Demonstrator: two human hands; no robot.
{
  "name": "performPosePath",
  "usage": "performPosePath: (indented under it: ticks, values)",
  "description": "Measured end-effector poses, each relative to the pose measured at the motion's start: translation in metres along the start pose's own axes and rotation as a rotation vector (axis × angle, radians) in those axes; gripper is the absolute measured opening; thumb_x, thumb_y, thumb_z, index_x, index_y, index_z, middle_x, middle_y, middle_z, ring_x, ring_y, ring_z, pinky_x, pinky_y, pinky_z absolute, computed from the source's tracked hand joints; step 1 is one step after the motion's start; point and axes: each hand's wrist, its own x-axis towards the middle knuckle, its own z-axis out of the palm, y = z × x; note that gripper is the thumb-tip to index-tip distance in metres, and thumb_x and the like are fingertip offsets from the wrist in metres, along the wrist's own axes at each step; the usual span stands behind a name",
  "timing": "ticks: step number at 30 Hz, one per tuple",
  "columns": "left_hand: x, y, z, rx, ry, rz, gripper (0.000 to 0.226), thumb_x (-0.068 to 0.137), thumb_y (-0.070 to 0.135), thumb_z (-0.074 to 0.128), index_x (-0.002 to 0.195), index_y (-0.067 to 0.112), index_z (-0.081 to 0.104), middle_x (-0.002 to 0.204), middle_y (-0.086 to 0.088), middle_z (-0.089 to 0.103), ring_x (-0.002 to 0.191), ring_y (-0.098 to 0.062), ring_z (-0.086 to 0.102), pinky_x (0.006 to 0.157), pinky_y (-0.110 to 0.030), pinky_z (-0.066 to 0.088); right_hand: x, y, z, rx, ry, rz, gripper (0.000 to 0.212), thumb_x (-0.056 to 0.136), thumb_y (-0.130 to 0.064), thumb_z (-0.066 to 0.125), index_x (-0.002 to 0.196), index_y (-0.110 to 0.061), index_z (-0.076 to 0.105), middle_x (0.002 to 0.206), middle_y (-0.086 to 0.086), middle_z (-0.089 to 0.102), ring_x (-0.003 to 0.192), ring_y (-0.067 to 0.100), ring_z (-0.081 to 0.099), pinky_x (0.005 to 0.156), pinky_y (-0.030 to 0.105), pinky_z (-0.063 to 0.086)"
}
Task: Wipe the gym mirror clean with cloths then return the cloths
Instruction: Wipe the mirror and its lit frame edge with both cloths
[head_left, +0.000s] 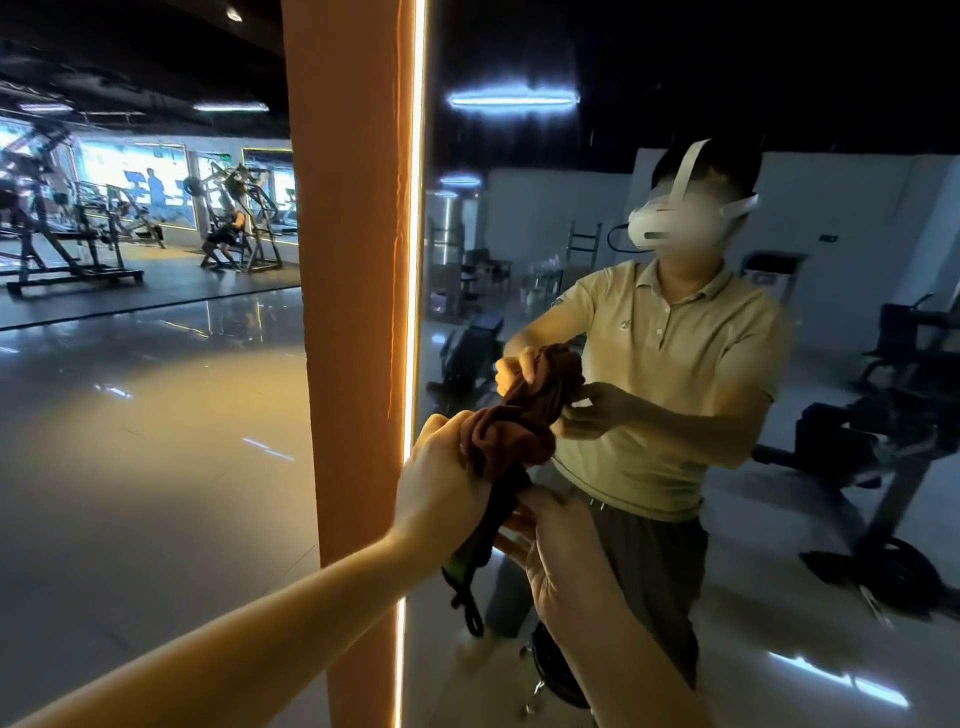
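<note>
Two hands are seen in front of one large mirror (519, 234), and two cloths are counted between them. One rust-brown cloth (511, 436) is bunched up and held close to the glass. It is grasped by the left hand (441, 483), whose grip is clenched round the bundle. One dark cloth (498, 514) is seen hanging from the same bundle, below the brown one. One black strap (467, 608) with a looped end dangles beneath it, and a small green patch is visible at its top.

The right hand (561, 551) is held just beside the dark cloth, lower and to the right. Its grip is released, with the fingers loosely spread. Whether the fingertips touch the cloth cannot be told.

In the mirror one reflected person (670, 374) is shown with both hands at the reflected brown cloth. One orange pillar (353, 260) is set at the mirror's left edge, and one lit light strip (415, 260) runs down the join. To the left, a glossy floor (156, 441) and two weight machines (62, 234) (244, 228) are visible well apart from the hands.
</note>
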Motion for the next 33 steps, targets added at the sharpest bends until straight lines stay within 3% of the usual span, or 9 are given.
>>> performPosePath:
  ticks: [6, 10, 13, 16, 18, 23, 26, 29, 33]
  values:
    - [0.016, -0.016, -0.019, -0.087, 0.078, 0.000, 0.011, 0.091, 0.050, 0.064, 0.099, 0.044, 0.062, 0.105, 0.010, 0.057, 0.098, 0.001, 0.058, 0.082, -0.019, 0.049, 0.014, -0.010, -0.017, 0.081, 0.184, 0.132, 0.029, 0.102, -0.020, 0.048, 0.113, -0.008, 0.072, 0.100, 0.018, 0.078, 0.106, 0.035, 0.069, 0.091, 0.048, 0.056]
    - [0.028, -0.019, -0.032, -0.208, -0.010, -0.064, 0.019, 0.100, 0.018, 0.069, 0.107, 0.036, 0.070, 0.101, 0.006, 0.075, 0.097, -0.014, 0.073, 0.087, -0.029, 0.060, 0.031, -0.041, -0.028, -0.266, 0.263, -0.091, 0.023, 0.106, -0.013, 0.046, 0.094, -0.007, 0.065, 0.102, 0.026, 0.065, 0.089, 0.029, 0.061, 0.090, 0.053, 0.054]
    - [0.030, -0.021, -0.037, -0.250, -0.067, -0.154, 0.018, 0.100, 0.011, 0.067, 0.110, 0.025, 0.074, 0.096, 0.007, 0.078, 0.096, -0.012, 0.075, 0.086, -0.030, 0.062, 0.036, -0.070, -0.022, -0.502, 0.143, -0.348, 0.025, 0.107, -0.014, 0.047, 0.088, -0.019, 0.064, 0.090, 0.005, 0.068, 0.081, 0.009, 0.064, 0.082, 0.028, 0.051]
    - [0.035, -0.021, -0.037, -0.321, -0.128, -0.228, 0.013, 0.098, 0.013, 0.070, 0.108, 0.021, 0.073, 0.095, 0.001, 0.078, 0.094, -0.018, 0.076, 0.087, -0.037, 0.064, 0.039, -0.085, -0.012, -0.845, -0.209, -0.466, 0.016, 0.098, -0.033, 0.066, 0.113, -0.027, 0.066, 0.095, -0.011, 0.073, 0.092, -0.007, 0.066, 0.078, 0.007, 0.047]
    - [0.039, -0.018, -0.037, -0.383, -0.198, -0.267, 0.017, 0.093, 0.019, 0.074, 0.110, 0.018, 0.073, 0.096, -0.003, 0.079, 0.095, -0.021, 0.077, 0.087, -0.039, 0.064, 0.040, -0.090, -0.005, -0.973, -0.287, -0.538, 0.035, 0.094, -0.036, 0.076, 0.125, -0.024, 0.067, 0.107, -0.011, 0.074, 0.101, 0.003, 0.068, 0.087, 0.016, 0.052]
    - [0.060, -0.006, -0.050, -0.465, -0.550, -0.323, 0.057, 0.077, 0.023, 0.084, 0.129, 0.024, 0.062, 0.113, -0.004, 0.079, 0.108, -0.022, 0.076, 0.084, -0.031, 0.063, 0.043, -0.112, 0.002, -0.932, -0.304, -0.561, 0.012, 0.096, -0.026, 0.075, 0.091, -0.015, 0.077, 0.073, -0.002, 0.075, 0.070, 0.012, 0.071, 0.062, 0.019, 0.051]
    - [0.081, 0.011, -0.065, -0.412, -0.685, -0.282, 0.052, 0.077, 0.025, 0.086, 0.127, 0.028, 0.071, 0.119, -0.003, 0.077, 0.113, -0.020, 0.074, 0.095, -0.032, 0.058, 0.048, -0.128, 0.004, -0.966, -0.366, -0.441, 0.015, 0.094, -0.026, 0.076, 0.089, -0.012, 0.079, 0.080, 0.007, 0.077, 0.080, 0.022, 0.073, 0.075, 0.028, 0.054]
    - [0.096, 0.029, -0.078, -0.338, -0.602, -0.209, 0.027, 0.076, 0.029, 0.089, 0.102, 0.024, 0.084, 0.107, -0.004, 0.080, 0.103, -0.015, 0.076, 0.086, -0.019, 0.052, 0.052, -0.140, 0.005, -0.910, -0.338, -0.362, 0.018, 0.090, -0.028, 0.080, 0.092, -0.010, 0.079, 0.088, 0.007, 0.079, 0.088, 0.022, 0.076, 0.086, 0.038, 0.057]
    - [0.110, 0.040, -0.089, -0.352, -0.458, -0.143, 0.044, 0.076, 0.040, 0.077, 0.112, 0.015, 0.080, 0.103, -0.002, 0.081, 0.097, -0.010, 0.076, 0.077, -0.014, 0.053, 0.055, -0.149, 0.003, -0.720, -0.290, -0.323, 0.047, 0.079, -0.037, 0.088, 0.118, -0.015, 0.073, 0.106, 0.000, 0.080, 0.099, 0.017, 0.076, 0.096, 0.039, 0.059]
